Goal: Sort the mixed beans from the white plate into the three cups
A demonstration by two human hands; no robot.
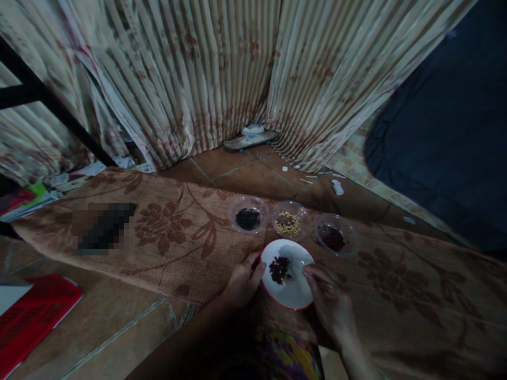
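Note:
A white plate with a red rim is on the cloth-covered bench in front of me. Mixed dark and pale beans lie heaped on its left half. My left hand grips the plate's left edge, thumb at the rim. Over the right side of the plate, my right hand is closed on a thin metal utensil; its tip is too faint to make out. Just beyond stand three clear plastic bowls: one with black beans, one with yellow beans, one with dark red beans.
A brown flowered cloth covers the long bench. A blurred-out dark object lies on its left part. Striped curtains hang behind, with white scraps on the tiled floor. A red item is at lower left.

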